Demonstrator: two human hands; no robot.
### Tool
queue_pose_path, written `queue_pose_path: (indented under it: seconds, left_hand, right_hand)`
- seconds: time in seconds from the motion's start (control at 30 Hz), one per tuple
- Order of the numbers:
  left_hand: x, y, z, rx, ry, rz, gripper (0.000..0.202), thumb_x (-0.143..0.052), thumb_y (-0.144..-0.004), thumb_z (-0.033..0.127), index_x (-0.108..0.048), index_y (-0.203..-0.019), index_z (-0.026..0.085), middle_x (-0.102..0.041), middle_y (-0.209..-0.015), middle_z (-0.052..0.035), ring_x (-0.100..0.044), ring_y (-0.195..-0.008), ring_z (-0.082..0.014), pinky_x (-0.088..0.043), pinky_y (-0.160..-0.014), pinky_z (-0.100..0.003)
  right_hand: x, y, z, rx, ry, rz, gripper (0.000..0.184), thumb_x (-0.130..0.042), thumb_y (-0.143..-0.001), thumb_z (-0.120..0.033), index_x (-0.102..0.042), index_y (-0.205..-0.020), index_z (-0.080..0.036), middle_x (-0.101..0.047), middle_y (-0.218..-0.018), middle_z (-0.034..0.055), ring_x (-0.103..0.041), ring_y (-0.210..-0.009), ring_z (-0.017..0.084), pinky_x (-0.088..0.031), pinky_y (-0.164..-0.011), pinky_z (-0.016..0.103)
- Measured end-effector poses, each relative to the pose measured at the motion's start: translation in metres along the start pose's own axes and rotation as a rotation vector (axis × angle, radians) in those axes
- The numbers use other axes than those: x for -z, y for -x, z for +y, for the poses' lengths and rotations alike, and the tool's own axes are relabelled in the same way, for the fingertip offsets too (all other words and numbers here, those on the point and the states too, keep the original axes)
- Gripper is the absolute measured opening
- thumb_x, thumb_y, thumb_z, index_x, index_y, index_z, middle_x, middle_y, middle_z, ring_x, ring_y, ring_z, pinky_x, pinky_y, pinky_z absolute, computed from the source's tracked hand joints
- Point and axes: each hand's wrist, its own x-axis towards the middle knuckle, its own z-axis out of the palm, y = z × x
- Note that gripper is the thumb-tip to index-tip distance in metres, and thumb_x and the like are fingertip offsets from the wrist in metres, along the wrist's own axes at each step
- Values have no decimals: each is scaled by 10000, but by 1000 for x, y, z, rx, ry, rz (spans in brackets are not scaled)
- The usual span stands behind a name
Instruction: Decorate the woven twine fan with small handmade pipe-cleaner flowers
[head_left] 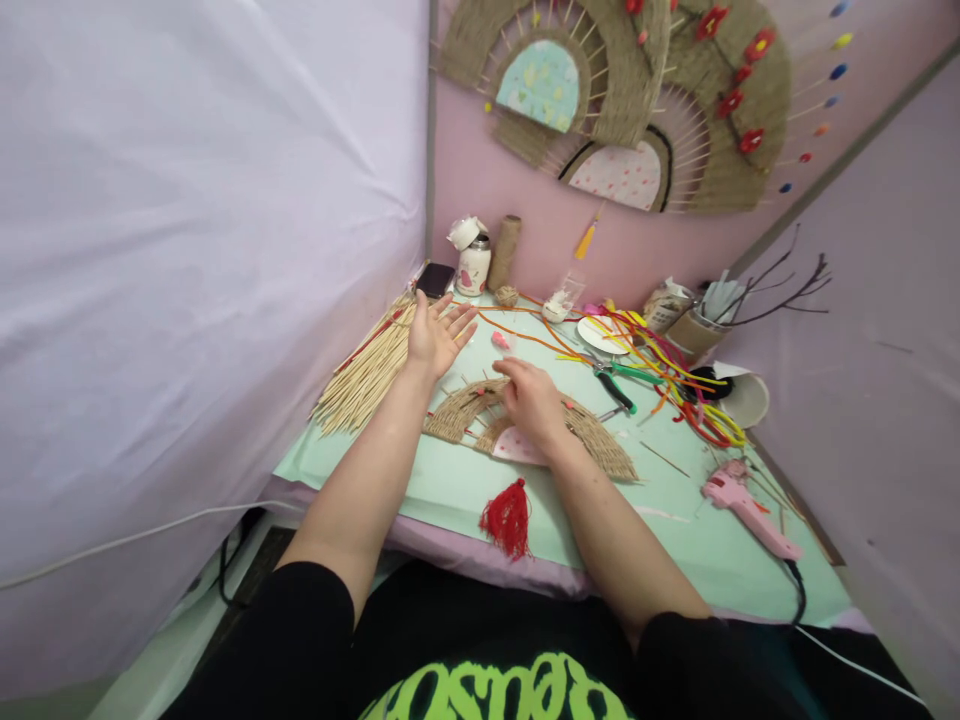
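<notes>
My left hand (437,335) is raised beside a bundle of thin wooden sticks (367,375), palm turned up and fingers spread, with nothing in it. Over a fan-shaped piece wound with brown twine (607,445) hovers my right hand (531,400), its fingers bent and partly apart; nothing shows in them. Whether that hand touches the fan cannot be made out. The fan lies flat, has a pink half-round centre (514,446) partly hidden by my right wrist, and bears small red bits. Below it hangs a red tassel (507,520) near the table's front edge.
A pink glue gun (750,510) with a cord lies at right. Green-handled pliers (619,385) rest near coloured pipe cleaners (675,370). At the back stand a white jar (473,268) and a twine roll (505,253). Finished fans (742,170) hang on the wall.
</notes>
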Motion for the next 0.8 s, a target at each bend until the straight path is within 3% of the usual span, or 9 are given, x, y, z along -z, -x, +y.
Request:
queue_pose_path:
  seconds: [0.13,0.27,0.37,0.57,0.8]
  left_hand:
    - [7,-10,-23,-174,-671,85,317,-663,-776,424,-613,-982,188,-680,-924,-76,-658,-871,-195,-507,-839,-357]
    - [13,-15,-44,-353,-1303,-74,169,-684,-740,276,-683,-877,176,-695,-948,-99,-630,-902,-228,-462,-916,-394]
    - [12,-18,-51,-340,-1581,-143,237,-661,-764,279,-698,-964,157,-680,-1070,-144,-620,-1011,-275,-438,-947,-405]
    - [-5,-41,-49,-214,-1909,-286,440,-745,-694,319,-651,-1085,141,-647,-1156,-186,-570,-1149,-346,-415,-957,-410]
    - [-21,-77,-59,-239,-1901,-386,644,-803,-537,168,-618,-1154,185,-560,-1295,-148,-541,-1183,-304,-407,-991,-375]
  right_hand:
    - [22,0,14,-77,-161,301,398,-392,-846,-118,-645,-1144,-195,-686,-1163,78,-606,-1119,205,-438,-1013,387]
    - [36,7,31,-174,-192,400,357,-408,-826,-139,-669,-1065,-188,-716,-1062,83,-628,-1046,221,-456,-977,407]
    - [36,11,43,-201,-184,414,341,-417,-810,-136,-676,-1029,-175,-723,-1028,89,-626,-1027,228,-468,-949,405]
    - [31,12,53,-207,-211,400,336,-421,-829,-140,-668,-1056,-162,-726,-1022,87,-619,-1013,222,-485,-906,384]
    - [27,12,52,-217,-219,343,335,-431,-832,-131,-672,-1063,-165,-724,-1026,88,-618,-1006,223,-477,-916,390]
